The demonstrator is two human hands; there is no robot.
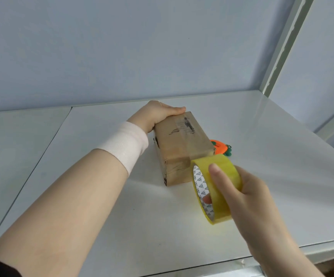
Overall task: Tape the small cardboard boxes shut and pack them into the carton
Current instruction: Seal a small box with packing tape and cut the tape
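Okay, small box: lying on the white table, a tape strip along its top.
Left hand: wrapped over the far end, steadying it.
Right hand: gripping the yellow tape roll at the box's near end.
Risk: an off-line pull could wrinkle the strip or miss the seam, and the box might skid.
Hidden: carton out of view; orange object half behind the box, can't identify.

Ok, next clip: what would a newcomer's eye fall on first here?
The yellow tape roll stands out first, gripped in the right hand at the near end of the cardboard box. The box lies mid-table, with the left hand holding its far end. A small orange object peeks out behind the box's right side.
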